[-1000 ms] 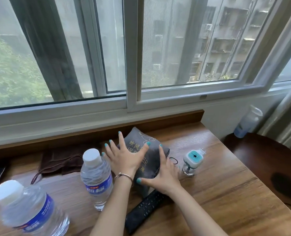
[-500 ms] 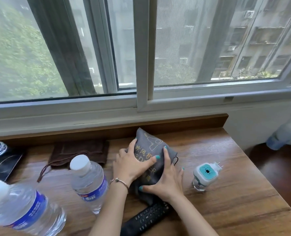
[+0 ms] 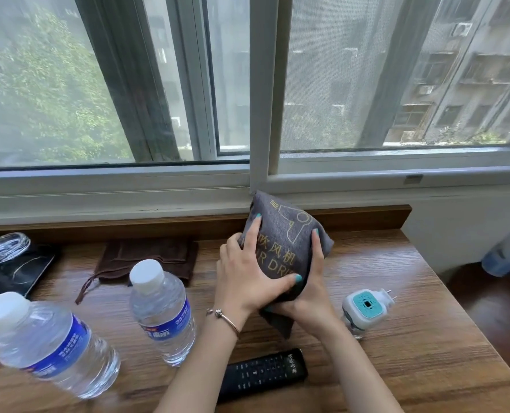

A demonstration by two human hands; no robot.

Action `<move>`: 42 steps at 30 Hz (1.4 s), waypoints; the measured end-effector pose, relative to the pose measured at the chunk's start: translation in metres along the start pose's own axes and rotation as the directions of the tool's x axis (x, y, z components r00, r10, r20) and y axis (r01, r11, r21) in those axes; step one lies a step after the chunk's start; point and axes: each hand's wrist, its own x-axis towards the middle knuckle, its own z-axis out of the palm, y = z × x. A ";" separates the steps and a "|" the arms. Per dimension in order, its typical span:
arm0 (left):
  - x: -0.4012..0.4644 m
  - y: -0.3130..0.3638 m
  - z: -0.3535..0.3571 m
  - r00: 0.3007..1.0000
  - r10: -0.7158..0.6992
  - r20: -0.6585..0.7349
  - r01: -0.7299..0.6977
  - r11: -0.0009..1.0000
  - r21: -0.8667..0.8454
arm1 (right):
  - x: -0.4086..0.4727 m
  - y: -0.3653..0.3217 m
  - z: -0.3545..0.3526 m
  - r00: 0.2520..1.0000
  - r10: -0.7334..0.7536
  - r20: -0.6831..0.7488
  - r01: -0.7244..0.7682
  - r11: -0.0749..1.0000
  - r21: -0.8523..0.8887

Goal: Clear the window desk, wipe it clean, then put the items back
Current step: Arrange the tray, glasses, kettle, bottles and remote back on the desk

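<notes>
From the head camera, both hands grip a grey fabric pouch (image 3: 286,248) over the back half of the wooden desk (image 3: 397,338), just in front of the window ledge. The pouch is a soft, bulging drawstring-type bag of dark grey cloth, printed in gold with the outline of a hair dryer, Chinese characters and Latin letters partly covered by fingers; its top corner is tilted up toward the window frame and its lower end droops between the wrists. The left hand (image 3: 247,281) wraps the pouch's left side, forefinger stretched up along the cloth and thumb pressed across the front lettering. The right hand (image 3: 310,296) cups the right side and underside, one finger reaching up the right edge. Whether the pouch's bottom touches the desk cannot be told. To the left stand two clear water bottles with white caps and blue labels, one near the left wrist (image 3: 161,314), one closer to the camera (image 3: 51,347). A black remote (image 3: 262,374) lies between the forearms. A white and teal plug-in device (image 3: 365,308) sits just right of the right hand. A brown cloth pouch (image 3: 146,260) lies flat near the ledge.
</notes>
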 end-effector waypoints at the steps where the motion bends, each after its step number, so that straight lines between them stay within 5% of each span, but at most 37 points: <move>1: -0.001 0.004 -0.005 1.000 0.010 -0.023 -0.010 1.000 -0.010 | 0.001 -0.009 -0.001 1.000 -0.023 -0.001 0.023 1.000 0.005; 12: -0.021 0.070 -0.087 0.976 0.123 -0.178 -0.141 0.986 -0.089 | 0.005 -0.106 -0.044 0.957 -0.272 0.100 0.274 0.962 0.000; 20: -0.044 0.079 -0.177 0.940 0.120 -0.321 -0.189 0.963 -0.194 | 0.011 -0.204 -0.037 0.846 -0.432 0.311 0.449 0.893 0.020; 29: -0.118 0.026 -0.267 0.852 -0.020 -0.523 -0.073 0.985 -0.157 | -0.015 -0.265 0.064 0.679 -0.549 0.487 0.552 0.820 0.155; 36: -0.181 -0.029 -0.326 0.843 -0.079 -0.532 0.056 0.997 -0.059 | -0.048 -0.279 0.153 0.584 -0.576 0.571 0.530 0.804 0.270; 42: -0.221 -0.092 -0.364 0.826 -0.192 -0.530 0.024 0.952 -0.306 | -0.078 -0.279 0.230 0.573 -0.565 0.594 0.488 0.817 0.307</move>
